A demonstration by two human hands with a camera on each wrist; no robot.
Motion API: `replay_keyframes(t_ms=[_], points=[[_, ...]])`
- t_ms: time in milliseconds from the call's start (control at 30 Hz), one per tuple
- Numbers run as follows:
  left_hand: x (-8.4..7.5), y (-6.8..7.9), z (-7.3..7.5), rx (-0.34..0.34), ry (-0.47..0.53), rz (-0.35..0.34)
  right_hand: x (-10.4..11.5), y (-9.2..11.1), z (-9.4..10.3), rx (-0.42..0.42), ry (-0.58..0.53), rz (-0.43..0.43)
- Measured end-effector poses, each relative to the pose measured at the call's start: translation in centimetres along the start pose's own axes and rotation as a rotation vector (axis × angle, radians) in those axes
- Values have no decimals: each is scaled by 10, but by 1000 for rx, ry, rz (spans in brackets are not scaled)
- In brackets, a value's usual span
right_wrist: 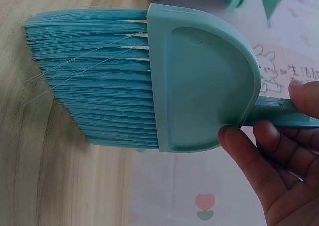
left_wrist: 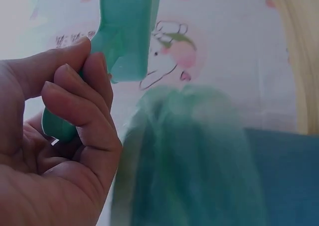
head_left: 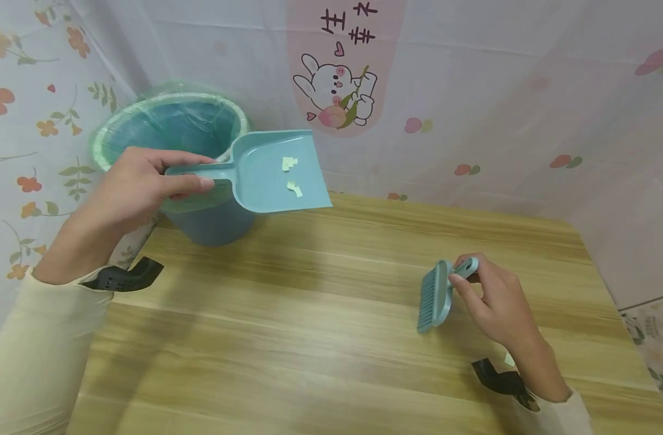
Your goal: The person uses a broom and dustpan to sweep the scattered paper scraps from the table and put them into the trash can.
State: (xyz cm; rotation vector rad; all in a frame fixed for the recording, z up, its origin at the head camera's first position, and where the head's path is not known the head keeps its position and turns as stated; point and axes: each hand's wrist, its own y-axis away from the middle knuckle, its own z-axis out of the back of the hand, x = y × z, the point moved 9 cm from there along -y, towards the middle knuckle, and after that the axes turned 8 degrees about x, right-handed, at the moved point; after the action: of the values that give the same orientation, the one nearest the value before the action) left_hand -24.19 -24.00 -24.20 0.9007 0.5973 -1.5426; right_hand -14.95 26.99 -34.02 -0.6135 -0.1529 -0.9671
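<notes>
Fingers (head_left: 184,158) of the left hand (head_left: 138,184) pinch a light-blue plastic dustpan (head_left: 263,181) at far left; a rightward tilt could spill its pale-yellow scraps (head_left: 288,162) outside the green-lined blue bin (head_left: 214,228); right hand (head_left: 494,299) grips a blue brush (head_left: 442,299)

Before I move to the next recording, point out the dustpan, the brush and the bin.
Dustpan (head_left: 265,173): head view, on a bare part of its pan.
Brush (right_wrist: 179,86): right wrist view, on its solid body.
Bin (head_left: 214,226): head view, on its outer wall.
</notes>
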Motion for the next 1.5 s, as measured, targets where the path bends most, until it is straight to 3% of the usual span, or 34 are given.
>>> replay_keyframes(t_ms=[133, 333, 567, 767, 1000, 1267, 1500], points=[[1, 1, 20, -47, 44, -29, 0, -1, 0, 2, 2, -6], [12, 4, 48, -61, 31, 78, 0, 0, 0, 0, 10, -2], [16, -1, 73, -128, 227, 4, -1, 1, 1, -8, 1, 8], [30, 2, 91, -220, 255, 65, -2, 2, 1, -12, -6, 8], [41, 4, 98, -258, 211, 105, -3, 3, 2, -18, -14, 17], [44, 16, 100, -312, 64, 198, -3, 2, 2, -20, -15, 28], [41, 23, 101, -339, 64, 205, -2, 3, 2, -21, -24, 26]])
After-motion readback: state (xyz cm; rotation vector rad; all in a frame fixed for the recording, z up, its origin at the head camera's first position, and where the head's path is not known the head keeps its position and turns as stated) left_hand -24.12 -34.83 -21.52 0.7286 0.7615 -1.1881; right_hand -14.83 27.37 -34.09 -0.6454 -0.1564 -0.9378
